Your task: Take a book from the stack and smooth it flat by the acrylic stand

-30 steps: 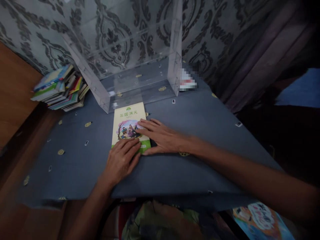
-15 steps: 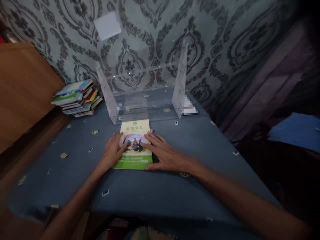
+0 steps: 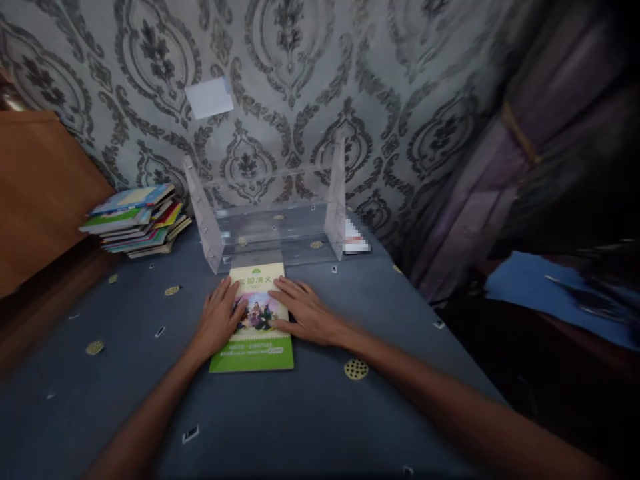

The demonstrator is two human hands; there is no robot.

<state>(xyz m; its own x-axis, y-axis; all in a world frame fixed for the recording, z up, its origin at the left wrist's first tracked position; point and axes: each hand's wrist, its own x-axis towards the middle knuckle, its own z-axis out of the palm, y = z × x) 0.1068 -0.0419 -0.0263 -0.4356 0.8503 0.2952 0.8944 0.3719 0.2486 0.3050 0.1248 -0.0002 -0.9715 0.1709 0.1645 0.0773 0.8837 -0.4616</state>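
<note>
A book (image 3: 253, 353) with a cream and green cover lies flat on the blue tablecloth, its cover picture facing up. My left hand (image 3: 219, 317) rests along the book's left edge, thumb over the cover and fingers pointing away from me. On the other side, my right hand (image 3: 307, 313) lies across the right edge with its fingers stretched over the cover. Both hands are open and neither is wrapped round the book. Just beyond the book stands a clear acrylic rack (image 3: 275, 220) with see-through side panels.
A messy stack of books (image 3: 135, 223) sits at the back left beside a wooden cabinet (image 3: 45, 193). Behind the rack's right side is a blurred white item (image 3: 356, 243). Blue cloth (image 3: 550, 293) lies off the table's right edge, near a curtain (image 3: 465, 207).
The camera view has shifted, so the table appears lower and more to the left. My right hand has slid up along the book's edge, and its thumb has left the lower corner.
</note>
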